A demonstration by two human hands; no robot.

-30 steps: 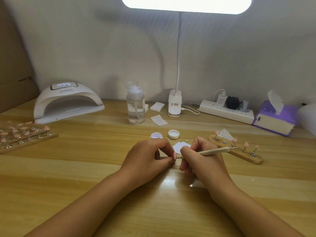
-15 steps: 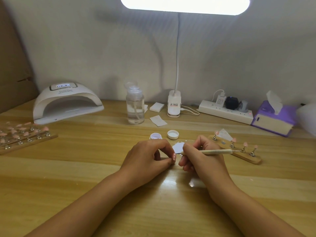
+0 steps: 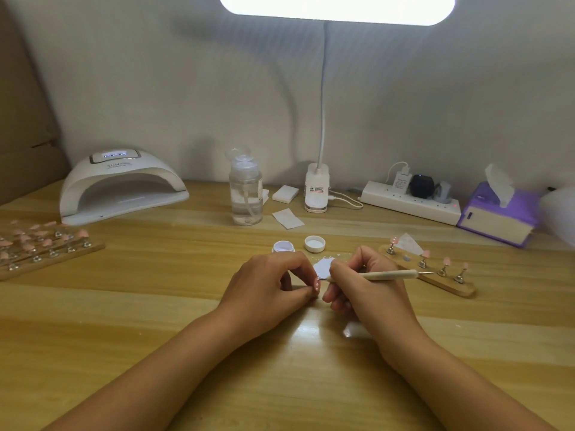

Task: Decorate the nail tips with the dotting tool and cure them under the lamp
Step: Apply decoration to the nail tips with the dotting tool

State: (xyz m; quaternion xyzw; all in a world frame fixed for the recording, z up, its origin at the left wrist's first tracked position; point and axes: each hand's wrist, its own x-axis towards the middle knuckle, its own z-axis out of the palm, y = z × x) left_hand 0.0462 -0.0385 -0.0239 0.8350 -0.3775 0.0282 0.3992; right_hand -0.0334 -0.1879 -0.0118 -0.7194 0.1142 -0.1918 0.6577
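My left hand point(image 3: 270, 284) pinches a small pink nail tip point(image 3: 316, 285) between thumb and forefinger, just above the table. My right hand point(image 3: 361, 287) grips a pale wooden dotting tool point(image 3: 385, 275) like a pen, its metal point touching the nail tip. Behind the hands lie a white palette paper point(image 3: 322, 265), an open jar of white gel point(image 3: 283, 246) and its lid point(image 3: 314, 243). A wooden stand point(image 3: 435, 278) with several pink tips sits to the right. The white curing lamp point(image 3: 121, 188) stands at the back left.
More wooden stands with pink tips point(image 3: 43, 244) lie at the far left. A clear pump bottle point(image 3: 245, 194), cotton pads point(image 3: 285, 193), a desk lamp base point(image 3: 316, 191), a power strip point(image 3: 410, 203) and a purple tissue box point(image 3: 497, 216) line the back of the wooden table point(image 3: 155, 306).
My right hand shifted slightly left and the dotting tool's point came onto the nail tip. My left hand stayed almost still.
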